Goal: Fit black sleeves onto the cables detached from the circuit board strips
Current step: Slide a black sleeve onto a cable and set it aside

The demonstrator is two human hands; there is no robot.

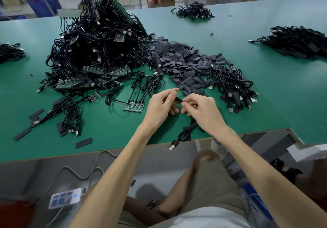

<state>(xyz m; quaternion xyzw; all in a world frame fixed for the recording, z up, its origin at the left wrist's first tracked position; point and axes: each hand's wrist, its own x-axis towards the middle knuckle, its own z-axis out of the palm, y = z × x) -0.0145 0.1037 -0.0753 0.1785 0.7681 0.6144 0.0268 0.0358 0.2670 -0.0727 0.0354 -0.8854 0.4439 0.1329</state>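
Head view: sleeve point(178, 100) meeting cable point(185, 133) end, mid-fitting.
My left hand point(161, 104) pinches the sleeve; right hand point(200, 108) pinches the cable; next I'd align, then slide on.

A short black sleeve point(178, 100) sits pinched in the left hand point(161, 106), its open end facing the tip of a cable point(185, 132) gripped by the right hand point(200, 109). The cable trails down in a black coil and ends in a silver USB plug. Beyond the hands, loose sleeves point(185, 63) lie in a wide pile of flat dark rectangles. To the left lies a green circuit board strip point(134, 106) with five black cables attached.
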